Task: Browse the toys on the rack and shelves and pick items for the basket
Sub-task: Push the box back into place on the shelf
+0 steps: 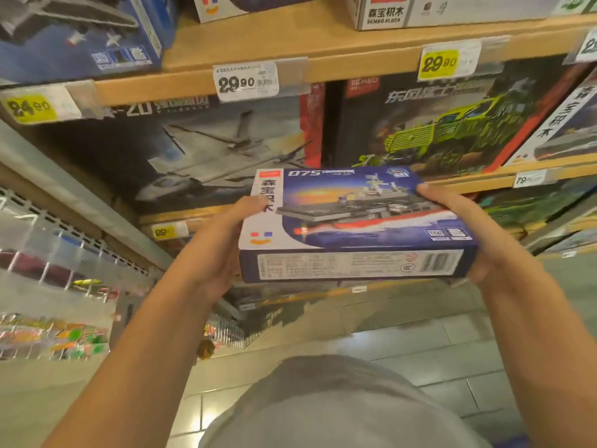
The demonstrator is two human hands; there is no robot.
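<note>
Box (355, 221) of ship building blocks held flat, mid-air, in front of wooden shelves (323, 46), clear of them. Left hand (210, 250) grip clamped on left end, thumb on top face. Right hand (478, 231) grip clamped on right end, fingertips over far corner. Label side facing up and toward viewer, readable. Basket not in view. For step in hand, probably inspection before choosing: keep level, keep both ends supported, tilt gently to read side panel. Avoid knocking price tags (247, 80) on shelf edge or green truck box (452, 124) behind. Locate basket before lowering.
</note>
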